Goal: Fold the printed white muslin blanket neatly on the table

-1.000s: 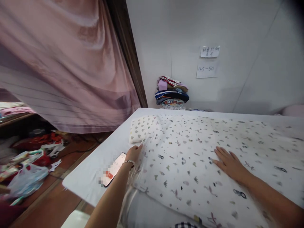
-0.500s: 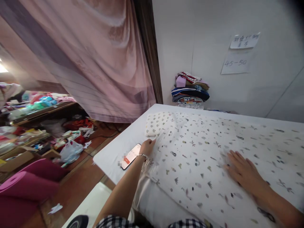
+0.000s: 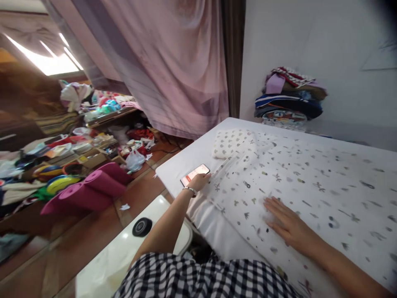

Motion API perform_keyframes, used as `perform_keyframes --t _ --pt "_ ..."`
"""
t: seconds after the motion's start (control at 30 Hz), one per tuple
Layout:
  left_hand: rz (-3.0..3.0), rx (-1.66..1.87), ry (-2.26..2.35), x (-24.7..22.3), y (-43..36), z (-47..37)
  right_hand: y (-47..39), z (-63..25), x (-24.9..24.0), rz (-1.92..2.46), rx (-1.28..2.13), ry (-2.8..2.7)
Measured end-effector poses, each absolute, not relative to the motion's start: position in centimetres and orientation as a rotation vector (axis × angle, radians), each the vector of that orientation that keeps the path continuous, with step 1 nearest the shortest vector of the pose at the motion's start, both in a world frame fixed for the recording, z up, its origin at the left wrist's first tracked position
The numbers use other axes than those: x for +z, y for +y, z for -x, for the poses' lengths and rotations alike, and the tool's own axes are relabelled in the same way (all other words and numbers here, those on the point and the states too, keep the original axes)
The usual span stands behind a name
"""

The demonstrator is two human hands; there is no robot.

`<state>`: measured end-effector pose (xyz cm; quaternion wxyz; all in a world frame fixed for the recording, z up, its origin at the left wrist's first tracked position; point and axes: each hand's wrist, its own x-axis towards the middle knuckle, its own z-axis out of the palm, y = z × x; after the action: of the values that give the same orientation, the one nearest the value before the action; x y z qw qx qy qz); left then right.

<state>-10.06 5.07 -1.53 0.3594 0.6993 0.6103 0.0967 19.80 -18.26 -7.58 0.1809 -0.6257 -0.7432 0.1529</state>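
Observation:
A thin white cloth printed with small plants and figures (image 3: pixel 279 178) covers much of the white table. My left hand (image 3: pixel 200 182) is at its left edge, fingers closed on the cloth's border; folds run from there towards a small printed pillow or folded piece (image 3: pixel 232 142) at the back left. Just beyond that hand lies a phone with a lit screen (image 3: pixel 194 174), its near corner partly covered by my hand. My right hand (image 3: pixel 283 219) rests flat on the cloth, palm down with fingers stretched out, holding nothing.
Folded fabrics (image 3: pixel 288 97) are stacked by the wall behind the table (image 3: pixel 169 167). A pink curtain (image 3: pixel 186 82) hangs at the back. Left are pink rolls (image 3: pixel 89 190), boxes and bags on the tiled floor. A round black object (image 3: pixel 142 227) sits on a white surface near my left forearm.
The view has turned left and tilted, showing more floor and the checked garment. My left hand has come closer over the phone's corner. My right hand has slid left and nearer across the cloth.

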Motion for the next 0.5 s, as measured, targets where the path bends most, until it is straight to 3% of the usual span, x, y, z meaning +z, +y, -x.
perform_keyframes --t 0.5 --pt "-1.422 0.498 1.521 -3.4 2.0 12.4 -16.2 -18.5 -9.9 1.605 0.330 -2.126"
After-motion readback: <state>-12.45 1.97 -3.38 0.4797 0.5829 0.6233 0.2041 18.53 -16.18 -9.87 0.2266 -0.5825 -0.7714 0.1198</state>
